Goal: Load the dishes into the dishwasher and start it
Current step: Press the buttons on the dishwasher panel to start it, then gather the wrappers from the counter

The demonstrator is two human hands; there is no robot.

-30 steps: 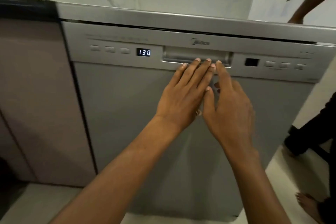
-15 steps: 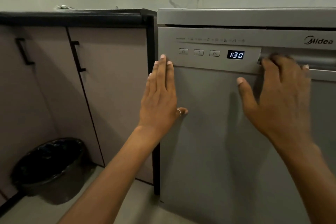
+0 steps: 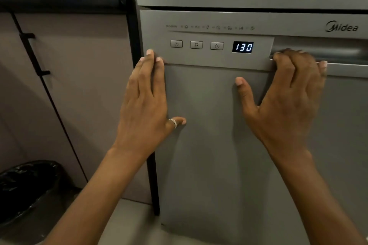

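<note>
L hand is lying flat, fingers straight, holding nothing, on the left edge of the closed dishwasher door, just beside the cabinet; dishes aren't showing, prob. inside. Its fingertips are sitting near the power btn, so a slip could be switching the machine off while the display is reading 130. R hand is curling its fingers into the handle recess, so a tug risks popping the door & blocking the start.
</note>
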